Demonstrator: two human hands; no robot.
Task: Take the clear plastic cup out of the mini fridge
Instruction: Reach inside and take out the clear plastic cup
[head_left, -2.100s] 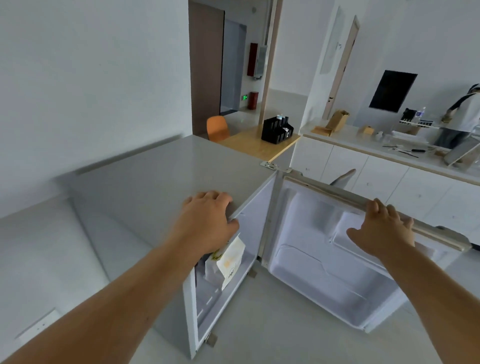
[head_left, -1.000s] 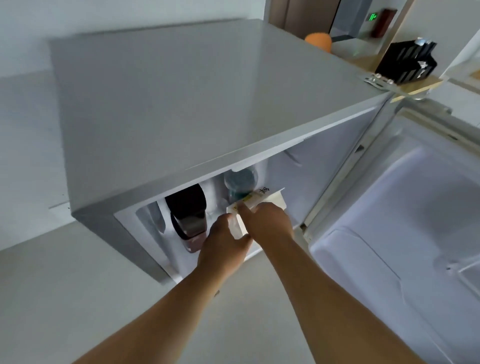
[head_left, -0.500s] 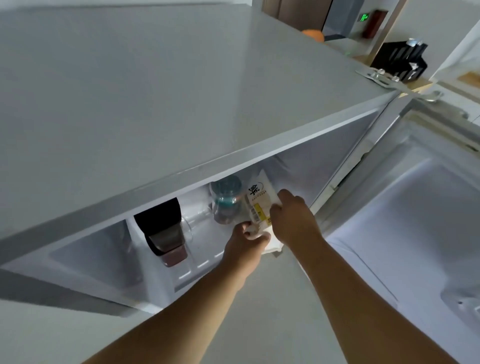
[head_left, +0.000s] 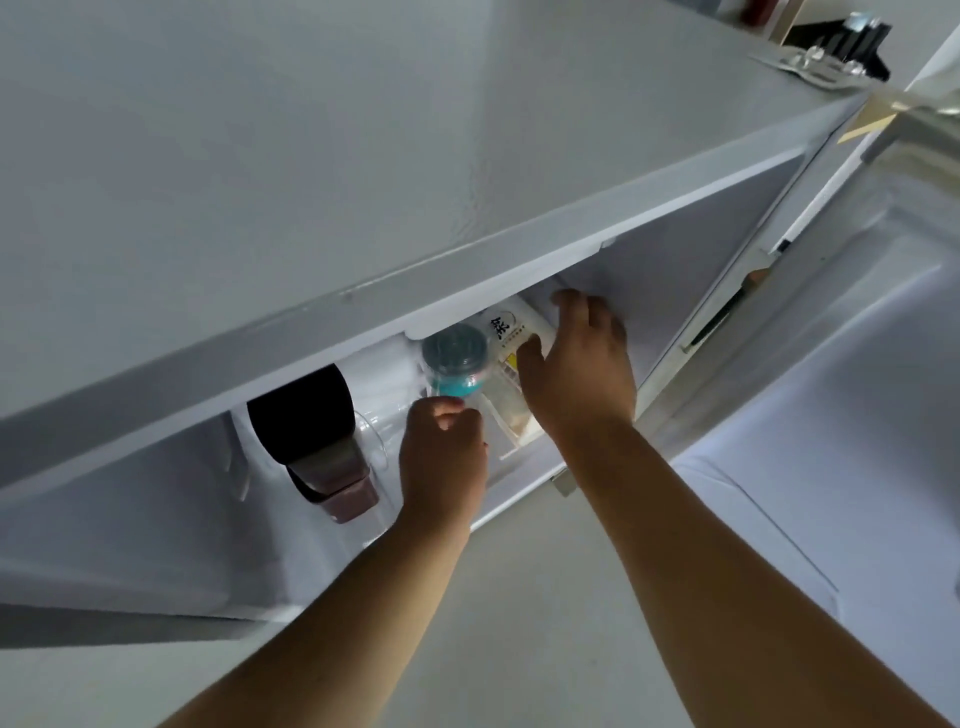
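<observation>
The mini fridge (head_left: 467, 291) stands open below me, seen from above. On its shelf the clear plastic cup (head_left: 457, 358) with a teal band stands upright. Right of it, touching, is a white carton (head_left: 506, 332) with black lettering. My left hand (head_left: 441, 457) reaches in with curled fingers against the cup's lower front; its grip is hidden. My right hand (head_left: 576, 374) holds the carton, thumb on its front and fingers behind its top.
A dark maroon container (head_left: 317, 436) sits at the shelf's left, with a clear curved rim (head_left: 371, 434) beside it. The open fridge door (head_left: 857, 415) swings out to the right. The fridge's grey top (head_left: 363, 130) overhangs the opening. Pale floor lies below.
My head has come lower and closer to the opening. My left hand left the carton's bottom and moved left to the cup's base. My right hand slid up around the carton.
</observation>
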